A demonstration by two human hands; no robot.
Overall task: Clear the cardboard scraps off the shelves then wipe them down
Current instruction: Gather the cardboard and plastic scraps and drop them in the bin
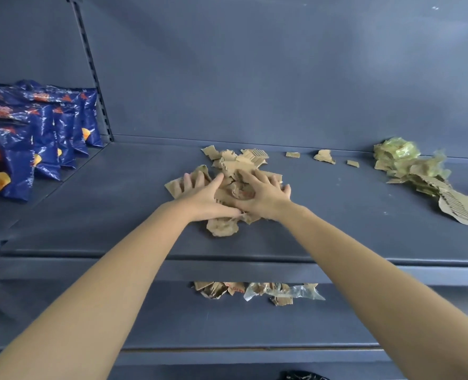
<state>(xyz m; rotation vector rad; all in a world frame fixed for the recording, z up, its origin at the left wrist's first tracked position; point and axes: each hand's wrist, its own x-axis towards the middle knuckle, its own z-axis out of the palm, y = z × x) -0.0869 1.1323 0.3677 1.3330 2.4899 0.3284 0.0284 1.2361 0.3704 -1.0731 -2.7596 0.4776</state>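
We see each grip spread wide: left hand (201, 194) and right hand (265, 194) press down on the cardboard scrap pile (238, 160) mid-shelf (104, 215). More scraps (419, 176) lie well right, and chip bags (35, 138) stand left.

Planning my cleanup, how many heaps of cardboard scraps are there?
3 heaps: middle heap under the left hand and right hand on the upper shelf, right heap at its end, lower heap on the lower shelf, partly hidden.
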